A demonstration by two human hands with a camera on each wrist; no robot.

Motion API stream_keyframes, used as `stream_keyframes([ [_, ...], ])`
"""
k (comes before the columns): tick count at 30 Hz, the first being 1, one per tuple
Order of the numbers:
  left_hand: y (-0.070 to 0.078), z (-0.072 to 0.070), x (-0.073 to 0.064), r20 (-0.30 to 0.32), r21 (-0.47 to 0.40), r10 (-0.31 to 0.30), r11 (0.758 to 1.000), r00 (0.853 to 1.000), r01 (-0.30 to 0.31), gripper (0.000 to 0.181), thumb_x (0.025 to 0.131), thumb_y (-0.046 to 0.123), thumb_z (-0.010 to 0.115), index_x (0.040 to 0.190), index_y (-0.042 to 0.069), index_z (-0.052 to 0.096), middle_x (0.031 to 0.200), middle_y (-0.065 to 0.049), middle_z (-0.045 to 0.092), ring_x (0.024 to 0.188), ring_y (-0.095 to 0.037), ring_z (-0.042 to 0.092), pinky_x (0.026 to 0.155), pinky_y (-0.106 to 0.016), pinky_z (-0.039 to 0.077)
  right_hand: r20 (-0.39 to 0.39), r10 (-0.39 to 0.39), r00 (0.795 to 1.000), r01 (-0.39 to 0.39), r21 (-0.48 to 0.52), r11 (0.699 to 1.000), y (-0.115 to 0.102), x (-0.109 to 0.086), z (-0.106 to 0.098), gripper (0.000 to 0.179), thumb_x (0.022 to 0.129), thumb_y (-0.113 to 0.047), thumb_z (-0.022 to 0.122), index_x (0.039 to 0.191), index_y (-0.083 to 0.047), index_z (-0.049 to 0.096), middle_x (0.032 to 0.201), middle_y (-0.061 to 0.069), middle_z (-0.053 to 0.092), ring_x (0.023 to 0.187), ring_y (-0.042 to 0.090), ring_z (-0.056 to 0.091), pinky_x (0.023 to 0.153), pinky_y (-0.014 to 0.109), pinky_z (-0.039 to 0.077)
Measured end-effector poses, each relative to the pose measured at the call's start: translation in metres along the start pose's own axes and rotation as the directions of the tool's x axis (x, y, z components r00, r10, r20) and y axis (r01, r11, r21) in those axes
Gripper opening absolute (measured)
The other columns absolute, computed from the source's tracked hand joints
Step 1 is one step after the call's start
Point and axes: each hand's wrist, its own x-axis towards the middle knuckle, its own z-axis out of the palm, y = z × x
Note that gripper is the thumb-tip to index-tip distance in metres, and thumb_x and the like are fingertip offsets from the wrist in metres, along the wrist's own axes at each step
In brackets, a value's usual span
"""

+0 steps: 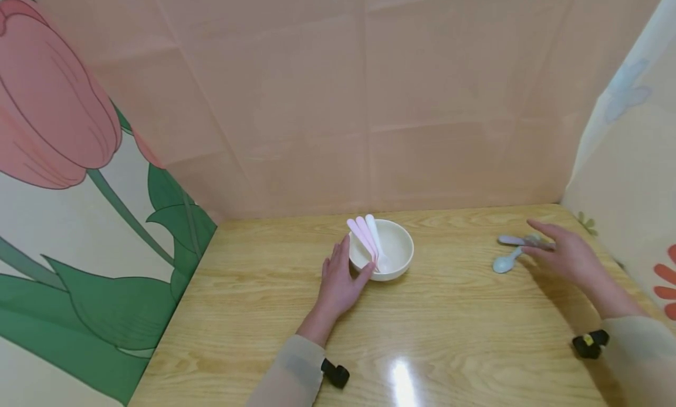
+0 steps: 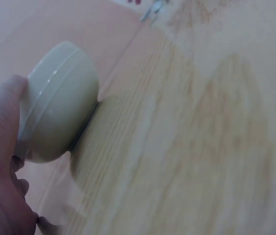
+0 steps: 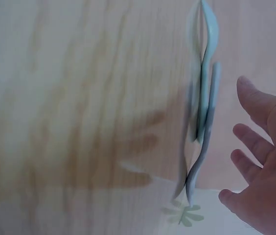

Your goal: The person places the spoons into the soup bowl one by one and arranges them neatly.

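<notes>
Near the right hand, fingers spread and empty, the pale-blue spoon looks light, stiff, best pinched mid-handle, while the left hand grips the cream bowl.

Wood-grain tbl w/ white bowl, blue spoon, lavender utensil.

Even light fills the head view, leaving white glare on the near tabletop and shadow beneath the right hand, while both wrist views look dimmer, hazier.
</notes>
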Motion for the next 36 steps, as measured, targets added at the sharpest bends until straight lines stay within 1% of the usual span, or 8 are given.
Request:
stream_keyframes([
  [4, 0.001, -0.001, -0.001, -0.004, -0.006, 0.005, 1.000, 1.000, -0.005, 0.099, 0.107, 0.072, 0.052, 0.179, 0.016, 0.013, 0.180, -0.019, 0.026, 0.168, -0.036, 0.019, 0.133, -0.065, 0.013, 0.020, -0.018, 1.000, 0.017, 0.011, 1.000, 0.007, -0.001, 0.002, 0.072, 0.104, -0.013, 0.079, 0.162, 0.010, 0.043, 0.155, 0.048, 0.042, 0.138, 0.076, 0.036, 0.115, 0.084, 0.025],
  [9, 0.001, -0.002, -0.001, -0.004, -0.015, 0.004, 1.000, 1.000, -0.005, 0.099, 0.107, 0.072, 0.052, 0.179, 0.016, 0.013, 0.180, -0.018, 0.026, 0.168, -0.037, 0.019, 0.132, -0.066, 0.013, 0.037, -0.047, 0.998, 0.047, -0.004, 0.999, 0.013, 0.000, 0.004, 0.064, 0.104, -0.013, 0.078, 0.155, 0.014, 0.050, 0.153, 0.050, 0.043, 0.141, 0.077, 0.031, 0.118, 0.085, 0.020],
  [13, 0.001, -0.001, 0.000, -0.004, -0.015, 0.000, 1.000, 1.000, 0.000, 0.099, 0.107, 0.072, 0.053, 0.179, 0.017, 0.012, 0.181, -0.017, 0.025, 0.168, -0.036, 0.018, 0.133, -0.065, 0.012, 0.059, -0.049, 0.997, 0.050, -0.011, 0.999, 0.018, 0.002, 0.005, 0.060, 0.107, -0.016, 0.076, 0.152, 0.014, 0.052, 0.154, 0.049, 0.042, 0.144, 0.077, 0.026, 0.119, 0.085, 0.017],
  [17, 0.001, -0.001, 0.000, -0.001, -0.007, -0.007, 1.000, 1.000, 0.007, 0.100, 0.107, 0.072, 0.053, 0.179, 0.017, 0.012, 0.181, -0.017, 0.025, 0.169, -0.034, 0.017, 0.133, -0.064, 0.011, 0.078, -0.041, 0.996, 0.042, -0.019, 0.999, 0.021, 0.004, 0.006, 0.057, 0.107, -0.017, 0.075, 0.150, 0.015, 0.054, 0.154, 0.050, 0.042, 0.144, 0.077, 0.026, 0.118, 0.086, 0.018],
  [22, 0.001, 0.000, 0.001, -0.009, -0.001, 0.002, 1.000, 1.000, -0.002, 0.100, 0.107, 0.071, 0.054, 0.179, 0.014, 0.015, 0.180, -0.019, 0.027, 0.168, -0.037, 0.019, 0.133, -0.066, 0.012, 0.094, -0.010, 0.996, 0.013, -0.030, 0.999, 0.022, 0.005, 0.007, 0.055, 0.107, -0.020, 0.075, 0.146, 0.015, 0.058, 0.153, 0.050, 0.042, 0.143, 0.076, 0.029, 0.116, 0.086, 0.020],
  [27, 0.001, 0.000, 0.001, -0.005, -0.008, 0.003, 1.000, 1.000, -0.003, 0.100, 0.107, 0.071, 0.054, 0.178, 0.013, 0.015, 0.180, -0.019, 0.027, 0.168, -0.037, 0.019, 0.133, -0.066, 0.012, 0.099, 0.010, 0.995, -0.006, -0.045, 0.999, 0.020, 0.004, 0.007, 0.051, 0.107, -0.019, 0.076, 0.142, 0.015, 0.061, 0.151, 0.050, 0.044, 0.137, 0.075, 0.037, 0.110, 0.086, 0.028],
  [31, 0.002, -0.001, 0.000, 0.002, -0.015, -0.007, 1.000, 1.000, 0.007, 0.100, 0.107, 0.071, 0.054, 0.179, 0.015, 0.014, 0.181, -0.018, 0.026, 0.168, -0.035, 0.017, 0.134, -0.063, 0.011, 0.126, 0.028, 0.992, -0.023, -0.045, 0.999, 0.023, 0.006, 0.007, 0.048, 0.106, -0.018, 0.076, 0.140, 0.015, 0.062, 0.151, 0.049, 0.045, 0.134, 0.075, 0.040, 0.104, 0.084, 0.035],
  [36, 0.001, 0.000, 0.001, 0.000, -0.012, -0.013, 1.000, 1.000, 0.013, 0.100, 0.107, 0.072, 0.054, 0.179, 0.016, 0.014, 0.181, -0.018, 0.026, 0.168, -0.034, 0.018, 0.134, -0.063, 0.011, 0.122, 0.009, 0.992, -0.008, -0.008, 1.000, 0.033, 0.007, 0.010, 0.047, 0.105, -0.022, 0.079, 0.135, 0.011, 0.067, 0.150, 0.049, 0.046, 0.132, 0.074, 0.042, 0.103, 0.083, 0.036],
])
